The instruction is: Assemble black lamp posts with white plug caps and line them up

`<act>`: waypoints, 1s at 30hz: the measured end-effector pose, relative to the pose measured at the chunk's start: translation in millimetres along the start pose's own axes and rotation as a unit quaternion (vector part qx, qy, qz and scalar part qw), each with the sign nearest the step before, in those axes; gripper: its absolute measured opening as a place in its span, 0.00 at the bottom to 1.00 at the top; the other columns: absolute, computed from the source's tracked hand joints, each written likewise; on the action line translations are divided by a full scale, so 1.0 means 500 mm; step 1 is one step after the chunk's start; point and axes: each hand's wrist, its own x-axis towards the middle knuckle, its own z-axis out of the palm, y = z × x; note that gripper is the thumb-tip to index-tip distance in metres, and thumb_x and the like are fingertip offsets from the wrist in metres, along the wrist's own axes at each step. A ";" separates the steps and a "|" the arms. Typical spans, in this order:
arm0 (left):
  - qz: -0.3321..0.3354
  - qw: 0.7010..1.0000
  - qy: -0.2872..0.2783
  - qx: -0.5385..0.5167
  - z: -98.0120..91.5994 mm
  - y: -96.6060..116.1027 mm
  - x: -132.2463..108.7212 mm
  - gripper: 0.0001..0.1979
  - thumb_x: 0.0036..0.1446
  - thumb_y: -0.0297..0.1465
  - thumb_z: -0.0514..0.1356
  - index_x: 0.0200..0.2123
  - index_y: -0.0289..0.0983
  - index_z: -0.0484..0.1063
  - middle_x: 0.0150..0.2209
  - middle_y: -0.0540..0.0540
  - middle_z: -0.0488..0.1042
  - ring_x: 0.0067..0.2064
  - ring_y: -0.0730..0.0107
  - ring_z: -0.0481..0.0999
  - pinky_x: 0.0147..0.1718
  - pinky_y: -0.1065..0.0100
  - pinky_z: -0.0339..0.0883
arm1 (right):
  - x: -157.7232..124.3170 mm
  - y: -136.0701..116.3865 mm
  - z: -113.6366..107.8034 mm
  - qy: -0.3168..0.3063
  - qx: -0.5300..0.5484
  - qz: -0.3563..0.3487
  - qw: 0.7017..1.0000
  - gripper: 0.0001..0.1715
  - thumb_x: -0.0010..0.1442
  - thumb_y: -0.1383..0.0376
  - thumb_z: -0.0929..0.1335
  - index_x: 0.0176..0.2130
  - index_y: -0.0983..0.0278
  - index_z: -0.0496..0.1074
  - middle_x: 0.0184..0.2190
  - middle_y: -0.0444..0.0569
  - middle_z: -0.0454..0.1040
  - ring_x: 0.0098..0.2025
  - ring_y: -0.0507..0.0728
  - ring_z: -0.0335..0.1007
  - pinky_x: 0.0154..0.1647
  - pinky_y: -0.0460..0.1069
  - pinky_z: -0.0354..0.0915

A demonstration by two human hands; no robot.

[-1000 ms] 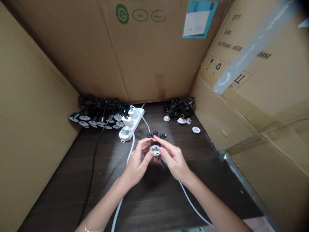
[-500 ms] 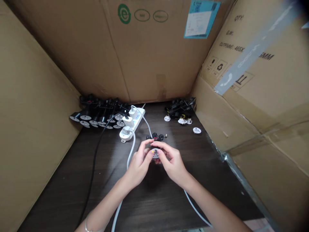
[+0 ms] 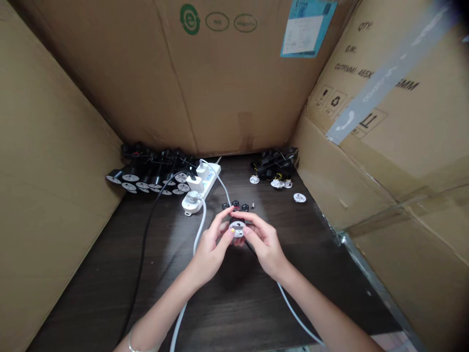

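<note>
Between my two hands, at the middle of the table, is a black part with a white round end plate (image 3: 238, 227) that faces me. My left hand (image 3: 213, 239) is closed on its left side, the thumb on the plate's lower left edge. My right hand (image 3: 266, 240) grips the right side, its thumb at the plate's right edge. The fingers of both hands curl over the top and hide most of the black body. Just beyond the fingertips are several black knobs (image 3: 245, 208); whether they join the held part cannot be seen. A small metal piece (image 3: 252, 206) lies beside them.
A white power strip (image 3: 208, 185) with plugs and cables stands left of centre. Many black parts with white round ends (image 3: 156, 171) are piled at the back left. More black parts (image 3: 276, 161) with yellow wires and a loose white disc (image 3: 299, 197) lie right. Cardboard walls (image 3: 220, 98) enclose the table.
My right thumb has shifted right, off the middle of the white plate to its edge, so more of the plate shows. Both hands keep their hold.
</note>
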 end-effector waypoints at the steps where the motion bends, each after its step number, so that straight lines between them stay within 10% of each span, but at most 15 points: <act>1: 0.002 1.000 0.003 0.009 -0.001 0.000 0.000 0.22 0.61 0.34 0.50 0.58 0.39 0.53 0.35 0.47 0.70 0.34 0.72 0.69 0.37 0.69 0.65 | 0.000 0.002 0.000 -0.006 0.000 -0.007 1.000 0.16 0.60 0.66 0.62 0.49 0.62 0.66 0.46 0.51 0.67 0.31 0.51 0.69 0.32 0.47 0.68; 21: 0.026 0.998 -0.030 0.051 -0.006 0.011 0.000 0.23 0.59 0.31 0.52 0.58 0.41 0.52 0.43 0.46 0.71 0.39 0.72 0.71 0.41 0.70 0.67 | -0.004 0.006 -0.003 0.010 -0.040 -0.042 0.998 0.17 0.60 0.70 0.61 0.49 0.62 0.66 0.48 0.51 0.66 0.40 0.54 0.69 0.35 0.46 0.70; 30: 0.050 0.994 -0.007 0.092 -0.008 0.011 -0.002 0.21 0.58 0.29 0.53 0.55 0.37 0.56 0.31 0.49 0.71 0.30 0.75 0.71 0.33 0.72 0.67 | -0.013 0.007 0.008 0.026 -0.030 -0.060 0.997 0.19 0.58 0.72 0.62 0.49 0.61 0.68 0.50 0.52 0.65 0.27 0.47 0.69 0.26 0.44 0.70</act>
